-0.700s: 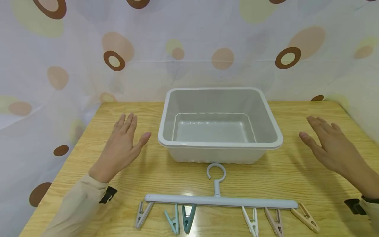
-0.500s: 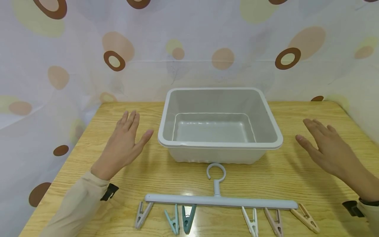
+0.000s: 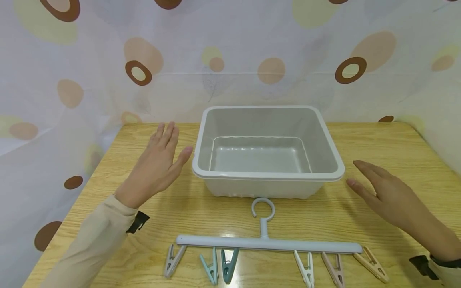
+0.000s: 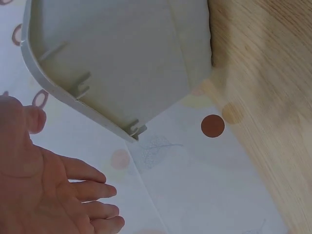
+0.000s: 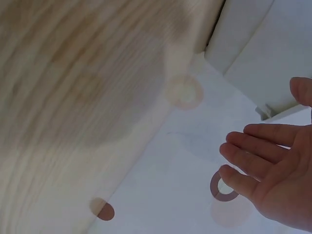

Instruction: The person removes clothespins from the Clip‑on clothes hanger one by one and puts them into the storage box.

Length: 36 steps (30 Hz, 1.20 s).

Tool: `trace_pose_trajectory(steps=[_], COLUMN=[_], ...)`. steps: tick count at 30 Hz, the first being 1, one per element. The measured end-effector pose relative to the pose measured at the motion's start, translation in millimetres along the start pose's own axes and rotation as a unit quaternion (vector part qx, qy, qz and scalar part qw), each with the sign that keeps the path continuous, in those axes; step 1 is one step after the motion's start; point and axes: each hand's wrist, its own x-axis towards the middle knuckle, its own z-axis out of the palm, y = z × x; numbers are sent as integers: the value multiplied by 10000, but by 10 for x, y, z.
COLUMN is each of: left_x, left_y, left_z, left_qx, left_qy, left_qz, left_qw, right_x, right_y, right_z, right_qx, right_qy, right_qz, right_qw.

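A light grey rectangular plastic basin [image 3: 266, 189] stands on the table, nothing inside it. To its left, my left hand [image 3: 153, 168] hovers with fingers straight and thumb spread, the thumb tip close to the rim. On the other side my right hand [image 3: 390, 196] is held in the air, fingers extended, a little apart from the basin. Both wrist views show bare palms: the left hand [image 4: 58, 190] below the basin's rim [image 4: 63, 95], and the right hand [image 5: 278, 170] near the basin's wall [image 5: 273, 53]. Neither hand holds anything.
In front of the basin lies a pale grey hanger [image 3: 230, 241] with an open hook [image 3: 264, 228]. Several clips line its lower side, among them a teal clip [image 3: 229, 267] and a yellow clip [image 3: 374, 267]. A patterned cloth [image 3: 237, 88] hangs behind the wooden table [image 3: 396, 144].
Both hands have moved inward toward the basin. The left hand went right and farther from the person; the right hand went left and slightly nearer. The basin, hanger and clips stayed put.
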Motion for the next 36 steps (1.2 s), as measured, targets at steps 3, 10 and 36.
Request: trace_pose_trajectory(steps=[3, 10, 36], left_x=[29, 101, 323], left_y=[35, 114, 239], left_z=[-13, -25, 37], left_qx=[-26, -68, 293], left_qy=[-155, -362, -542], left_qz=[31, 61, 370], left_qw=[9999, 9993, 9974], right_x=[-38, -130, -277], right_y=[-61, -179, -743], right_z=[32, 134, 305], right_qx=[-33, 69, 185], right_qy=[-16, -20, 149], right_qz=[-86, -287, -1387], right_qw=[10000, 9996, 9901])
